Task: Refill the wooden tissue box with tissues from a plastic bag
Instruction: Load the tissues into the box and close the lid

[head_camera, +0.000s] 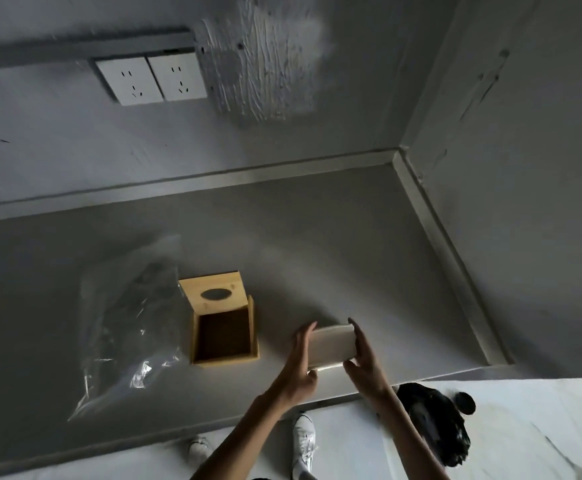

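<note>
I stand at a grey counter (317, 237) set into a corner, grey walls rising far and right. On the far wall (57, 140) sit two white sockets (151, 79) beside a rough plaster patch (262, 64). Below the near edge the pale floor (525, 427) shows my white shoes (303, 441) and a dark bag (435, 427). A clear plastic bag (127, 334) lies crumpled at left, touching the wooden tissue box (223, 323), which stands open, its lid with an oval slot slid far, dark inside. Just right of the box I hold the white tissue stack (333, 346), my left hand (300, 362) and right hand (365, 362) clamped on its two ends, fingers spread along them.
</note>
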Motion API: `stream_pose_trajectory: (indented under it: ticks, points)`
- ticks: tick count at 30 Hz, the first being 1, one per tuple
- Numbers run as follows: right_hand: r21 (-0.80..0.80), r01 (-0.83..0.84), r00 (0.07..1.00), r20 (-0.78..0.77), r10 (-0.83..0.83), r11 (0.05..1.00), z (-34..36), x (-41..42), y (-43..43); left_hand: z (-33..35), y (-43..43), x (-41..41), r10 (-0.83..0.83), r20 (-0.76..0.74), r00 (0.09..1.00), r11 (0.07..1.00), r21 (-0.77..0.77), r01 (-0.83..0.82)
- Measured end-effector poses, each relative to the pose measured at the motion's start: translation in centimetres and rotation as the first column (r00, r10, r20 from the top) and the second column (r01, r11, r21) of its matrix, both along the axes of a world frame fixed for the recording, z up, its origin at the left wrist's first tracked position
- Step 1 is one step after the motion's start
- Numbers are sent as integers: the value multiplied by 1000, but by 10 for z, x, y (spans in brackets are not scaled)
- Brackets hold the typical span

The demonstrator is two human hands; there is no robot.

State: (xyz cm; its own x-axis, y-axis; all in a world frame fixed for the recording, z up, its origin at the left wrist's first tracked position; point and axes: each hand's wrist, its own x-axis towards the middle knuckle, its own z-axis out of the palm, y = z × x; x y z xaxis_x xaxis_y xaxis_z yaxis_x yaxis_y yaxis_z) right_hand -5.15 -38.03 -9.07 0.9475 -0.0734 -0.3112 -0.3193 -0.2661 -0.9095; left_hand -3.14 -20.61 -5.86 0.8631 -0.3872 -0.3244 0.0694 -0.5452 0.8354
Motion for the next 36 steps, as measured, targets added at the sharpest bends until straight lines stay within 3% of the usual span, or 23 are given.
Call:
stream_pose_trajectory:
  ticks: [7,14,19,23,26,28,30,33,36]
  points:
    - [13,1,998,56,-1,1000,-8,-1,3,-13,-9,8,28,26,999,999,15,-29]
    - [19,0,998,-56,1,1000,-9,5,-3,-16,-5,12,-10,-8,1000,999,43,10]
    - [108,39,995,-98,-28,993,13,17,-20,3,2,45,56,-213,975,998,3,-57]
    - [227,66,989,-140,-34,972,52,60,-23,39,-3,90,183,-496,849,918,-222,-328]
    - [98,35,953,-303,-3,995,54,95,-18,41,-8,116,211,-567,796,912,-178,-369]
    - [-80,-10,935,-355,-19,997,37,109,-14,30,-14,124,325,-471,820,942,90,-322]
    - [-193,-6,942,-331,-60,981,8,115,-12,11,-20,124,405,-246,881,869,404,-287]
    - [-220,102,943,-290,-165,970,16,111,-6,11,-25,115,545,-153,825,808,361,-466]
    - [-290,103,949,-259,-181,951,20,111,-5,13,-28,109,540,-103,836,817,305,-490]
